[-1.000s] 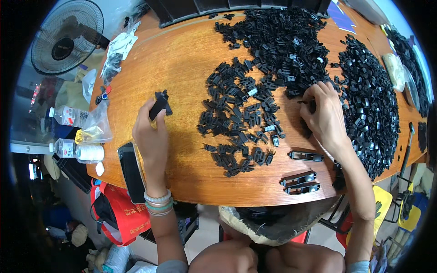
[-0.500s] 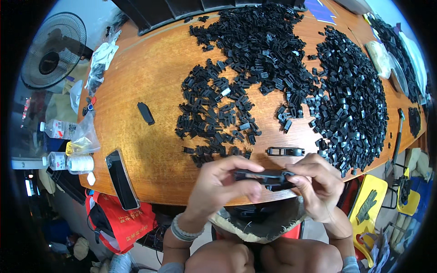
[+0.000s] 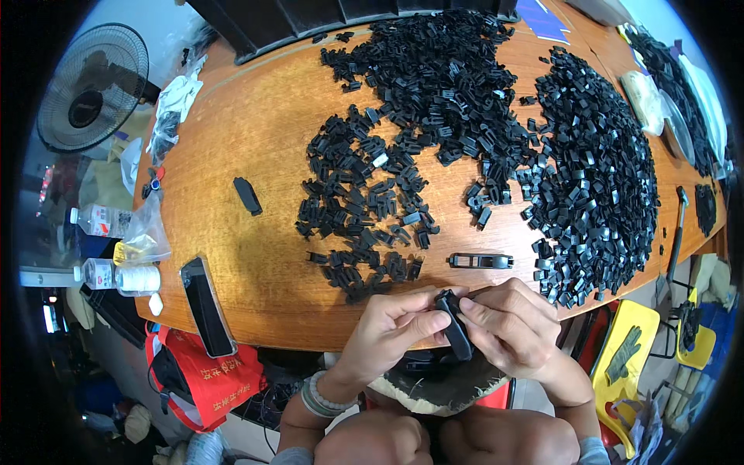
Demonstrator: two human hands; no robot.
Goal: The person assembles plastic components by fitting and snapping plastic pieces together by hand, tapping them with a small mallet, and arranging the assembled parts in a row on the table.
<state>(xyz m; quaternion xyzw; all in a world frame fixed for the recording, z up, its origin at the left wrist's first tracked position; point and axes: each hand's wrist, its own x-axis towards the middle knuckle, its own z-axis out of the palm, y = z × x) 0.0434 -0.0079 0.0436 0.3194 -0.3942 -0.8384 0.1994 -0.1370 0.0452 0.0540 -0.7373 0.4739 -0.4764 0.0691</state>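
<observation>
Between both hands, above the table's front edge, is a long black plastic part (image 3: 456,329), tilted with its lower end toward me. My left hand (image 3: 395,325) pinches its upper end from the left. From the right, the fingers of my right hand (image 3: 515,329) close on the same end. The fingers hide some of its top. Just beyond the hands lies a slotted black plastic frame (image 3: 481,261) on the wooden table (image 3: 232,139). Small black clips (image 3: 360,186) are spread beyond my left hand, and a dense pile of small black pieces (image 3: 593,178) lies to the right.
A larger heap of black clips (image 3: 449,77) reaches toward a dark bin (image 3: 310,19) at the back. On the left are a single flat black part (image 3: 248,196), a phone (image 3: 208,306), bottles (image 3: 105,220) and a fan (image 3: 93,87). A hammer (image 3: 679,225) lies at the right edge.
The black part has turned from lying crosswise to pointing down toward me. My hands have come closer together, and the left hand's fingers have closed on the part's upper end.
</observation>
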